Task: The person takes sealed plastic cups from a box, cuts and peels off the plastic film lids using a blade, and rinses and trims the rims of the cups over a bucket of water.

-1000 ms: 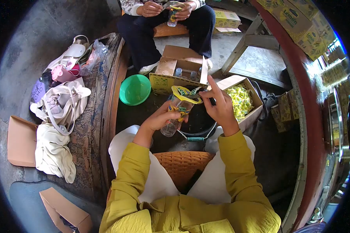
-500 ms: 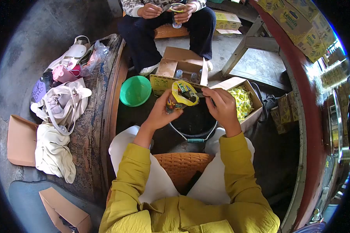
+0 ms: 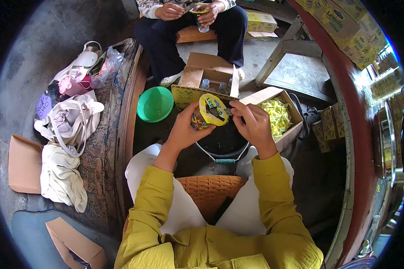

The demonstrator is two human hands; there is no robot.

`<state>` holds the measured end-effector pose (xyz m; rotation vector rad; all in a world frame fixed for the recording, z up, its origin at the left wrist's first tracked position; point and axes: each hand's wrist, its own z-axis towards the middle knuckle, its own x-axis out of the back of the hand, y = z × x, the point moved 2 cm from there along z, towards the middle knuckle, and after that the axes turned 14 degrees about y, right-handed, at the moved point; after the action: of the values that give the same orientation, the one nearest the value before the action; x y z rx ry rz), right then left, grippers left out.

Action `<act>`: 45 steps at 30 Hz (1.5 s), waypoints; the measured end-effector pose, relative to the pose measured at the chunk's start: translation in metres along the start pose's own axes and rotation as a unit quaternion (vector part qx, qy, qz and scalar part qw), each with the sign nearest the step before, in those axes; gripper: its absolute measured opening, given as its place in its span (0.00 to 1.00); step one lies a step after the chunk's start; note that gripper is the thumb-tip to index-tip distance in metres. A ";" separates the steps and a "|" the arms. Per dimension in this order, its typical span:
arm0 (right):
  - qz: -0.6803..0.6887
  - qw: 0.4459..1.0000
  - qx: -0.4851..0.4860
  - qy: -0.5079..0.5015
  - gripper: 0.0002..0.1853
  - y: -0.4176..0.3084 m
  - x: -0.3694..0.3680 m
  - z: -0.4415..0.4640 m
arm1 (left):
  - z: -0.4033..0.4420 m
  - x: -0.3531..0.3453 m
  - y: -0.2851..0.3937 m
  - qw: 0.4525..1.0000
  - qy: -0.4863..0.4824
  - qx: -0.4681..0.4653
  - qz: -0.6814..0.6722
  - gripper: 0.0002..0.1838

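Note:
My left hand (image 3: 184, 127) is wrapped around a plastic drink cup (image 3: 197, 122), tilted so that its top faces me. A yellow printed lid film (image 3: 217, 120) rings the cup's mouth, with a dark opening in its middle. My right hand (image 3: 253, 123) pinches a thin grey knife (image 3: 229, 111), its blade at the right edge of the film. My right fingers hide most of its handle. Below both hands stands a black bucket (image 3: 220, 145) with a teal grip on its wire handle.
Ahead is an open carton (image 3: 184, 96) with clear cups inside. Right of it, a box (image 3: 289, 134) holds yellow wrappers. A green basin (image 3: 155, 104) sits to the left. Opposite, a seated person (image 3: 191, 27) holds another cup and a thin blade. Bags (image 3: 69, 119) lie on the left bench.
The cup has tipped a little more toward me, and its lid opening looks wider. My right hand has shifted slightly left with the knife. The person opposite has moved their cup slightly.

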<state>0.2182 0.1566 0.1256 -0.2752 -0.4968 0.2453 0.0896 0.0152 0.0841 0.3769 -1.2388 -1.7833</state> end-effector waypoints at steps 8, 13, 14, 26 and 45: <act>-0.004 1.000 -0.001 -0.008 0.21 -0.001 0.000 -0.001 | -0.003 -0.001 0.001 0.999 -0.015 0.021 -0.036 0.30; 0.003 1.000 -0.004 -0.010 0.22 -0.003 0.000 -0.001 | -0.004 0.002 -0.007 0.997 -0.058 0.040 -0.015 0.29; 0.003 1.000 -0.004 -0.012 0.22 -0.003 0.000 -0.002 | -0.004 0.002 -0.006 0.996 -0.061 0.050 -0.036 0.29; 0.004 0.999 0.024 -0.027 0.13 -0.004 0.005 0.007 | 0.002 0.013 -0.007 0.995 0.030 -0.033 0.086 0.32; 0.338 0.742 -0.565 0.126 0.25 0.077 -0.029 -0.046 | 0.002 0.001 -0.020 0.995 0.081 0.032 0.047 0.32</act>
<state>0.2035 0.2102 0.0498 -1.6934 -0.1937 0.5892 0.0775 0.0172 0.0675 0.4821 -1.1826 -1.6036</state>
